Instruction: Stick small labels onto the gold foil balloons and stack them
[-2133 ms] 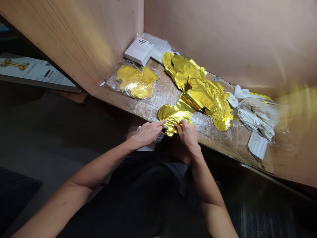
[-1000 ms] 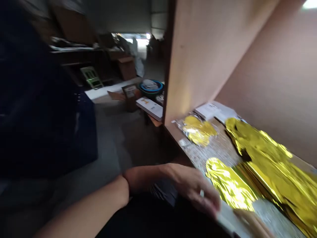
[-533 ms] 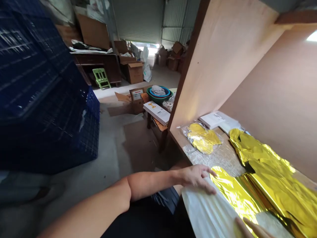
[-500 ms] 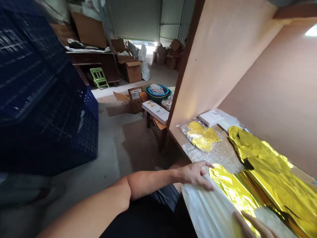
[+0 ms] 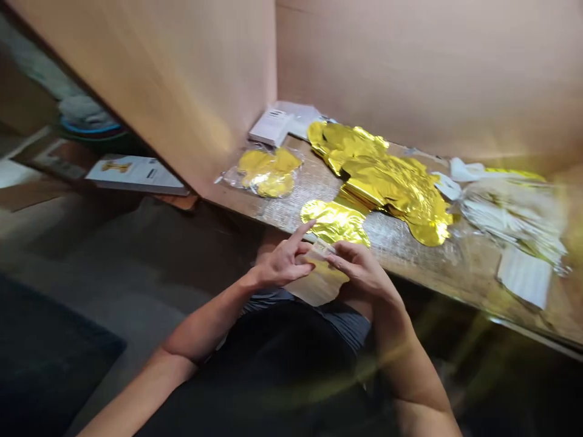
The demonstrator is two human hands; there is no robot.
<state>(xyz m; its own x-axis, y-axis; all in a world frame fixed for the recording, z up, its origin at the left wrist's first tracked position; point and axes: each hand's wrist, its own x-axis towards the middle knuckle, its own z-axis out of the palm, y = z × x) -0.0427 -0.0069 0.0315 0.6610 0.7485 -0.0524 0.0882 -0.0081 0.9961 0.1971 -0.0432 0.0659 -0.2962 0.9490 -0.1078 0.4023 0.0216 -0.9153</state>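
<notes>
While the left fingers (image 5: 301,233) splay apart, the right fingers (image 5: 345,263) pinch translucent film (image 5: 321,248).

On bench (image 5: 314,185), left to right: bag (image 5: 271,172), foil (image 5: 387,182), bundle (image 5: 507,212); behind bag, cards (image 5: 271,127); before foil, film (image 5: 319,286) between left hand (image 5: 283,262) and right hand (image 5: 362,267)

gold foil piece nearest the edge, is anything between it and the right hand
Nothing visible stands between the right hand and the gold foil piece; the small translucent piece pinched in that hand's fingers is on the foil's near side.
</notes>
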